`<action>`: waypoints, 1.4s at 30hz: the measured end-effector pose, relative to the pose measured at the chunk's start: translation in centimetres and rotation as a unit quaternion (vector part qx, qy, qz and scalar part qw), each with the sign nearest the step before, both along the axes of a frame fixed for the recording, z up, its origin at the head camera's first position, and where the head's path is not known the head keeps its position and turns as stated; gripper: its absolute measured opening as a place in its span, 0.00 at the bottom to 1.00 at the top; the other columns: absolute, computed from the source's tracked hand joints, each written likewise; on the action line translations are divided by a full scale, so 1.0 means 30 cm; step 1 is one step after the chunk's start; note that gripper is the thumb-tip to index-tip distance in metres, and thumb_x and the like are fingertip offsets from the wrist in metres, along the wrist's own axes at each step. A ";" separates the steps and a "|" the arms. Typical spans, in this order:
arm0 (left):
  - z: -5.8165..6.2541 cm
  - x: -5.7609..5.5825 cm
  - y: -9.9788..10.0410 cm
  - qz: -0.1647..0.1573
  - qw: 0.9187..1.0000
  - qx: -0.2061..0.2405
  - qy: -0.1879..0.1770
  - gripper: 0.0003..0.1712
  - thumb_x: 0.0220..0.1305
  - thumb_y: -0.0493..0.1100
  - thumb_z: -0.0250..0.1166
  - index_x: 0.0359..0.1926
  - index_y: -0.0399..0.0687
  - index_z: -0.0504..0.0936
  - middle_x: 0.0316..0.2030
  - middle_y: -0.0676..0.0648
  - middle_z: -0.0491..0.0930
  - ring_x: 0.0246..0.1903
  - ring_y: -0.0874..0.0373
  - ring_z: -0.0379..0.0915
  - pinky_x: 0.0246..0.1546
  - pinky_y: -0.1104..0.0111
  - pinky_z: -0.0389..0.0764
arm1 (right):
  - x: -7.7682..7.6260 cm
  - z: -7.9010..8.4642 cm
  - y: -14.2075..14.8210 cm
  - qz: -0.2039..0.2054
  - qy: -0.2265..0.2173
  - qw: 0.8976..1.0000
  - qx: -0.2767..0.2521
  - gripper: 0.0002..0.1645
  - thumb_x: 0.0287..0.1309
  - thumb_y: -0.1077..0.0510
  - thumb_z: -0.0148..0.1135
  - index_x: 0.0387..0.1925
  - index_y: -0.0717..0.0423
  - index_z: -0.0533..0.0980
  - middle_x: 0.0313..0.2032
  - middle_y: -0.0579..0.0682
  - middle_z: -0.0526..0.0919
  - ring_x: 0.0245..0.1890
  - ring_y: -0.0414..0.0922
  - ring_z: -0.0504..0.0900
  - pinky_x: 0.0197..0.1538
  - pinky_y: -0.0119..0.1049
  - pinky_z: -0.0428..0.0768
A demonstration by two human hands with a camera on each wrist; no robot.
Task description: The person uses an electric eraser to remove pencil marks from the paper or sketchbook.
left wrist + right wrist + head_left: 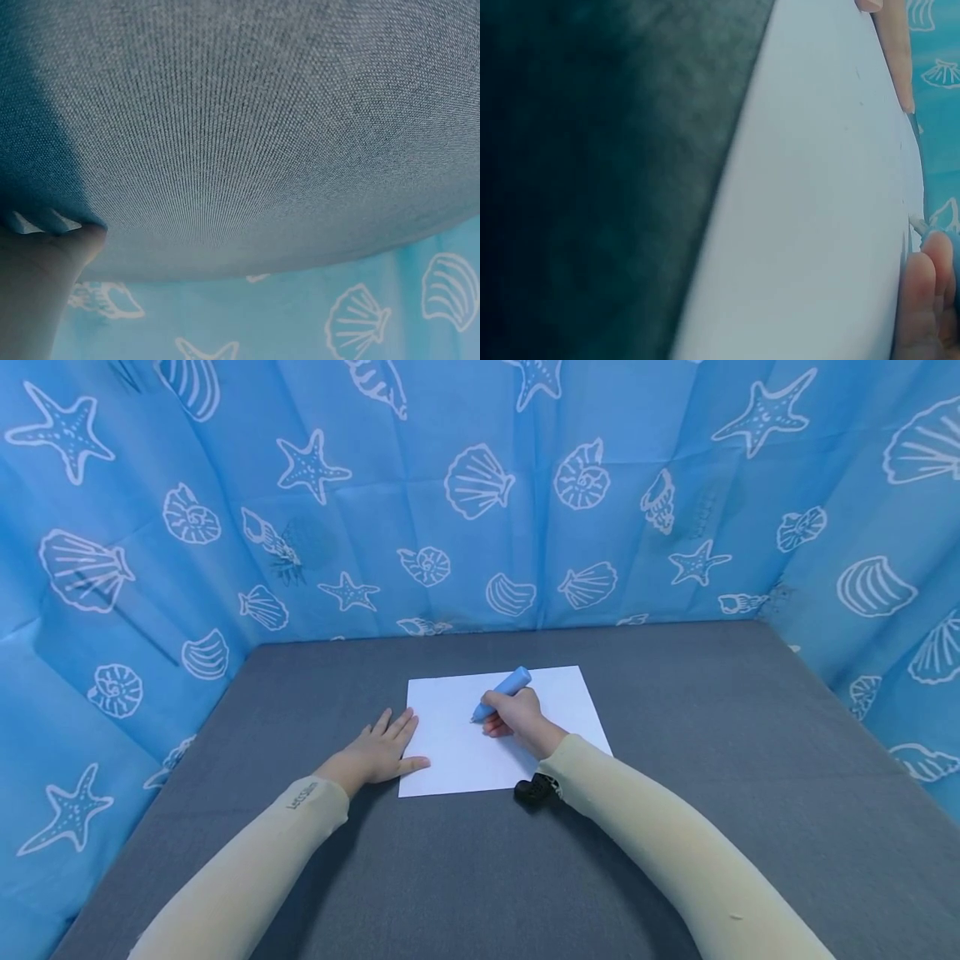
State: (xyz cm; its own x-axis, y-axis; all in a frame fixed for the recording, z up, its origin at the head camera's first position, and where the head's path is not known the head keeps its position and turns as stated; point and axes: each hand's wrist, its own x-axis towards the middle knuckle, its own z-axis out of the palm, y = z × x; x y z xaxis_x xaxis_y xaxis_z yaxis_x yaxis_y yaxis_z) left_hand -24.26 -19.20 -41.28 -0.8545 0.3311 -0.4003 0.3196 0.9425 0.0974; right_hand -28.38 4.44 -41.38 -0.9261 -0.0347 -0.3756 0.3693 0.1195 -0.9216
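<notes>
A white sheet of paper point(450, 772) lies on the grey cloth-covered table. My right hand point(522, 720) pinches a thick blue pen point(516, 680), tilted with its tip down at the paper near the middle. In the right wrist view the pen's pale tip point(917, 223) shows beyond my curled fingers point(921, 289), and a few faint small specks dot the sheet. With fingers spread, my left hand point(377, 753) rests at the paper's left edge, fingertips and thumb on the sheet. The left wrist view catches only part of that hand, in shadow, at its lower left.
Grey cloth point(450, 877) covers the table around the sheet. Blue curtains point(420, 518) printed with white shells and starfish hang behind the table and along both sides. A small black object point(532, 791) sits under my right wrist, by the paper's near edge.
</notes>
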 end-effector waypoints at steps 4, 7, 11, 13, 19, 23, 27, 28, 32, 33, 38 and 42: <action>0.001 0.002 -0.001 0.001 1.000 0.003 0.000 0.51 0.69 0.70 0.43 0.77 0.41 0.41 0.76 0.40 0.36 0.73 0.36 0.28 0.68 0.41 0.43 | 0.001 -0.004 -0.004 -0.002 0.002 1.000 -0.001 0.14 0.61 0.56 0.60 0.34 0.66 0.76 0.18 0.52 0.78 0.15 0.39 0.78 0.24 0.29 0.80; 0.001 0.003 -0.001 0.001 1.000 0.002 0.000 0.51 0.69 0.71 0.43 0.77 0.41 0.41 0.76 0.40 0.36 0.73 0.37 0.28 0.68 0.41 0.43 | 0.001 -0.004 -0.004 -0.004 0.006 1.000 -0.002 0.13 0.61 0.56 0.60 0.33 0.66 0.76 0.17 0.51 0.78 0.14 0.39 0.78 0.24 0.29 0.80; 0.000 0.002 -0.001 0.002 1.000 -0.003 0.001 0.51 0.69 0.71 0.43 0.77 0.42 0.40 0.76 0.41 0.36 0.73 0.37 0.27 0.68 0.42 0.43 | 0.001 -0.004 -0.005 -0.001 0.007 1.000 0.000 0.13 0.61 0.56 0.59 0.33 0.66 0.76 0.17 0.51 0.78 0.14 0.39 0.78 0.24 0.29 0.80; -0.001 0.001 -0.001 0.002 1.000 -0.007 0.002 0.51 0.69 0.71 0.43 0.77 0.42 0.40 0.76 0.41 0.35 0.73 0.37 0.27 0.68 0.42 0.43 | 0.001 -0.004 -0.005 -0.001 0.009 1.000 -0.001 0.13 0.62 0.57 0.59 0.33 0.66 0.76 0.17 0.51 0.78 0.14 0.39 0.78 0.24 0.29 0.80; -0.005 0.002 0.000 0.005 1.000 -0.006 0.005 0.52 0.69 0.71 0.44 0.77 0.42 0.40 0.76 0.41 0.36 0.73 0.37 0.28 0.68 0.42 0.43 | 0.004 -0.002 -0.006 0.000 0.012 1.000 -0.004 0.13 0.62 0.57 0.59 0.34 0.67 0.75 0.16 0.52 0.78 0.14 0.39 0.78 0.23 0.29 0.80; -0.008 0.001 -0.003 0.006 1.000 -0.009 0.005 0.52 0.68 0.72 0.43 0.77 0.43 0.39 0.76 0.41 0.36 0.73 0.37 0.27 0.69 0.43 0.43 | 0.007 -0.002 -0.011 0.001 0.015 1.000 -0.010 0.13 0.62 0.57 0.58 0.34 0.67 0.76 0.16 0.52 0.78 0.14 0.39 0.78 0.23 0.29 0.80; -0.007 0.000 -0.004 0.006 1.000 -0.008 0.004 0.52 0.69 0.71 0.43 0.77 0.43 0.39 0.76 0.41 0.35 0.73 0.38 0.27 0.69 0.43 0.43 | 0.009 0.000 -0.016 -0.001 0.018 1.000 -0.012 0.13 0.62 0.57 0.59 0.35 0.68 0.75 0.16 0.52 0.78 0.14 0.38 0.78 0.23 0.29 0.80; -0.006 0.001 -0.003 0.006 1.000 -0.006 0.004 0.52 0.69 0.71 0.43 0.77 0.43 0.39 0.76 0.42 0.35 0.73 0.38 0.27 0.69 0.43 0.43 | 0.010 0.000 -0.016 -0.002 0.019 1.000 -0.012 0.13 0.62 0.57 0.59 0.35 0.67 0.75 0.16 0.52 0.78 0.14 0.39 0.78 0.23 0.29 0.80; 0.004 0.004 0.003 0.005 1.000 0.002 0.003 0.51 0.69 0.71 0.44 0.77 0.42 0.39 0.76 0.41 0.36 0.73 0.37 0.27 0.68 0.42 0.43 | 0.010 -0.001 -0.016 -0.006 0.022 1.000 -0.011 0.13 0.62 0.57 0.59 0.34 0.67 0.75 0.16 0.51 0.78 0.14 0.39 0.78 0.23 0.29 0.80; 0.006 0.005 0.004 0.005 1.000 0.002 0.003 0.51 0.69 0.71 0.44 0.77 0.42 0.40 0.76 0.41 0.36 0.73 0.37 0.27 0.68 0.42 0.43 | 0.011 -0.001 -0.016 -0.007 0.022 1.000 -0.011 0.13 0.62 0.57 0.59 0.34 0.67 0.75 0.16 0.51 0.78 0.14 0.39 0.78 0.23 0.29 0.80; 0.010 0.007 0.006 0.004 1.000 0.005 0.000 0.51 0.69 0.70 0.44 0.77 0.42 0.40 0.76 0.41 0.37 0.73 0.37 0.28 0.68 0.42 0.43 | 0.011 -0.003 -0.018 -0.004 0.023 1.000 -0.012 0.13 0.61 0.58 0.58 0.34 0.67 0.76 0.16 0.51 0.78 0.14 0.38 0.78 0.23 0.29 0.80; 0.008 0.006 0.005 0.002 1.000 0.008 0.002 0.51 0.69 0.70 0.45 0.77 0.42 0.40 0.76 0.41 0.37 0.73 0.37 0.28 0.68 0.41 0.44 | 0.011 -0.005 -0.019 -0.003 0.026 1.000 -0.014 0.12 0.61 0.58 0.58 0.34 0.67 0.75 0.15 0.52 0.78 0.14 0.39 0.78 0.23 0.29 0.80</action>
